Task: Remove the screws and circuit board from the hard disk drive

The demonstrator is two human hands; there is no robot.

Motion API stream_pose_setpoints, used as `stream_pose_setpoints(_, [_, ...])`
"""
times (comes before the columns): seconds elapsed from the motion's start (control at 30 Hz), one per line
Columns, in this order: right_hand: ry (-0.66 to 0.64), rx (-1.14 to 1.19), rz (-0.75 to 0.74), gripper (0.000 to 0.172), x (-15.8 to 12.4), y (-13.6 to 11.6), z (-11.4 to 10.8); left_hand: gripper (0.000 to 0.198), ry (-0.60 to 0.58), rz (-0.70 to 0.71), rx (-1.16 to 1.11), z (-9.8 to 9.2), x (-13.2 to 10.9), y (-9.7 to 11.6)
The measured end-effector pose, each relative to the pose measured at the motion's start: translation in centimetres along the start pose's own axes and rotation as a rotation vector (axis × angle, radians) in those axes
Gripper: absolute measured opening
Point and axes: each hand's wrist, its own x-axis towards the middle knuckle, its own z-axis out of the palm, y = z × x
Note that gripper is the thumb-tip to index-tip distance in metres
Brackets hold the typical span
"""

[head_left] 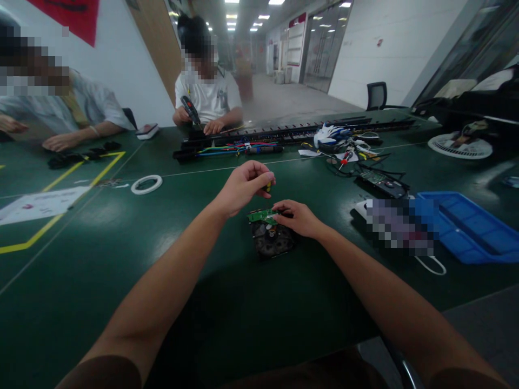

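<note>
A black hard drive (272, 241) lies on the green table (121, 259) in front of me, with a small green circuit board (261, 215) at its far edge. My right hand (298, 217) rests on the drive and pinches the board's right end. My left hand (243, 186) hovers just above and to the left, fingers closed round a small tool with a yellow and black handle (268, 187), mostly hidden in the fist.
A blue tray (470, 227) sits at the right. Cables, a red screwdriver (345, 158) and another circuit board (375, 177) lie beyond. A long black rail (292, 135) crosses the table. A roll of white tape (146, 184) lies left. Two people sit opposite.
</note>
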Motion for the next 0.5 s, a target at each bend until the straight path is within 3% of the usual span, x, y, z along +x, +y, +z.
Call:
stream_pose_setpoints(0.33, [0.004, -0.003, -0.006, 0.027, 0.01, 0.30, 0.10, 0.018, 0.051, 0.005, 0.063, -0.20, 0.12, -0.06])
stream_pose_setpoints(0.5, [0.002, -0.022, 0.003, 0.027, 0.05, 0.44, 0.03, 0.018, 0.021, -0.002, -0.007, -0.17, 0.10, 0.09])
